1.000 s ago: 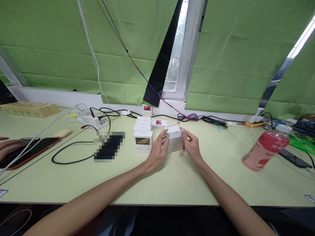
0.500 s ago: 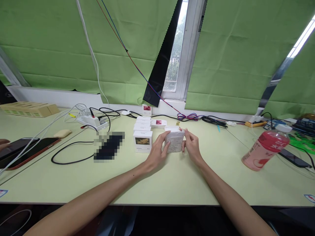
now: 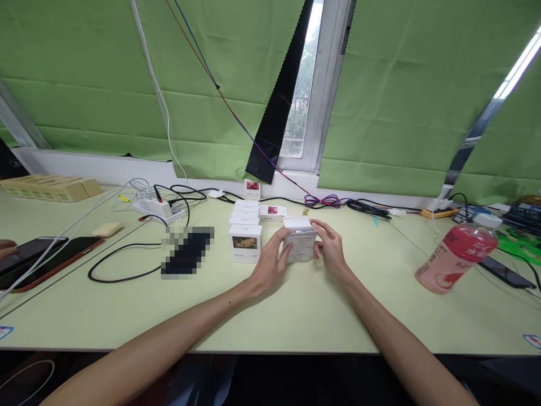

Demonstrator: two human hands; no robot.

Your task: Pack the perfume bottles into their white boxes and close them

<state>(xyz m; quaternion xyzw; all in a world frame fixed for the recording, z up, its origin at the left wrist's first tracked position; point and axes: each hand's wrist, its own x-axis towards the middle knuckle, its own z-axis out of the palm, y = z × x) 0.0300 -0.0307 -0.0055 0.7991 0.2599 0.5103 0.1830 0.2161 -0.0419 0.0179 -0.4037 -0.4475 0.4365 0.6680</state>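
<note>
A small white box [image 3: 301, 248] is held upright on the surface [image 3: 316, 316], grasped by the fingers of the left hand [image 3: 270, 262] and touched at its top edge by the right hand's [image 3: 329, 248], just beside a row of white boxes [image 3: 246, 242].

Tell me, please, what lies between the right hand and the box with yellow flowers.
The left hand and the white box it holds, in the head view.

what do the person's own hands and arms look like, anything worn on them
Both the left hand and the right hand are bare, with no gloves. The forearms show no sleeves, and no watch or bracelet is visible at either wrist. A small dark spot marks the left forearm. Upper arms are out of view.
</note>
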